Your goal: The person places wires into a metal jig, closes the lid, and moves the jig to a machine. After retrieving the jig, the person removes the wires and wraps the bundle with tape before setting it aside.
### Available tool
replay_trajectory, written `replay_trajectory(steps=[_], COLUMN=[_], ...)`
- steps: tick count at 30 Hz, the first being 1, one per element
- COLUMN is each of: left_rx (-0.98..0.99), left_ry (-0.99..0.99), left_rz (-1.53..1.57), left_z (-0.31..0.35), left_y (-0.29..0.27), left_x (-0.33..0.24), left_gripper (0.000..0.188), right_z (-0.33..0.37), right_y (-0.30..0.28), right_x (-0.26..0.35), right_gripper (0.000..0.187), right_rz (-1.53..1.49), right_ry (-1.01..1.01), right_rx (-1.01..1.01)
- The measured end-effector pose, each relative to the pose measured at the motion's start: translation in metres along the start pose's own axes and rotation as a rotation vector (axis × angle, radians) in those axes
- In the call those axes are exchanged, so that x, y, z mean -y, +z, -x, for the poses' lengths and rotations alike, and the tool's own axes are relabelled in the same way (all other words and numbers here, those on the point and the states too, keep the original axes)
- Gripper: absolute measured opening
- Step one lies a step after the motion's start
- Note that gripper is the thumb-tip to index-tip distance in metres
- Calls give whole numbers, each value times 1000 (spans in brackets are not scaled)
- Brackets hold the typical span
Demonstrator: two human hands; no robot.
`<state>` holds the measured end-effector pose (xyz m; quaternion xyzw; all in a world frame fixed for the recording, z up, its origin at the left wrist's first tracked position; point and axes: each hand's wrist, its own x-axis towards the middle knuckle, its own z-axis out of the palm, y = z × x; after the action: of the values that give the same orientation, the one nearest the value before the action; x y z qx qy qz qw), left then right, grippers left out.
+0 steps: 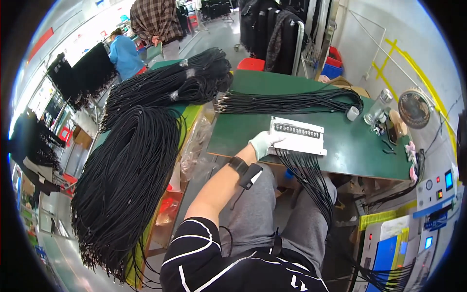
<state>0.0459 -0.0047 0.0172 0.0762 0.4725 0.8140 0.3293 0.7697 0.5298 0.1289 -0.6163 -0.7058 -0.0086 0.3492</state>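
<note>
My left hand (263, 144), in a white glove, grips the left edge of a white rectangular box-like panel (296, 143). The thumb lies on its upper face; the other fingers are mostly hidden. Along the panel's far part runs a dark strip with a row of several small round pieces (297, 130). A bundle of thin black cables (311, 181) hangs from the panel's near side down over my right thigh. Neither my right hand nor its forearm shows.
Large heaps of black cables (129, 177) cover the left bench. More cables (292, 101) lie across the green table (360, 155), with a tape roll (352, 113), glass jar (378, 107), pliers (389, 147) and fan (414, 108) at right. Machines (386, 243) stand lower right; two people are beyond.
</note>
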Motion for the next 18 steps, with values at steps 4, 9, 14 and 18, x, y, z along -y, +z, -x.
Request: replay_trajectory(steps=[4,9,14,18], left_rx=[-28,-31,173,77], left_ry=[-5,-93,339,50], left_rz=[-3,-69,-569,-278], left_z=[1,-5,-15,-11], left_y=[5,27,-40,-19], left_x=[-7,-18,1,-4], left_gripper=[36,41,43,43], right_z=[33,46,15,28], right_y=[40,29,47,51], right_x=[-75,-151,-140,-115], right_gripper=[59,69,80,76], right_rz=[-174,-368,-400,-574], right_ry=[316,670,902,878], right_rx=[159,169,148,126])
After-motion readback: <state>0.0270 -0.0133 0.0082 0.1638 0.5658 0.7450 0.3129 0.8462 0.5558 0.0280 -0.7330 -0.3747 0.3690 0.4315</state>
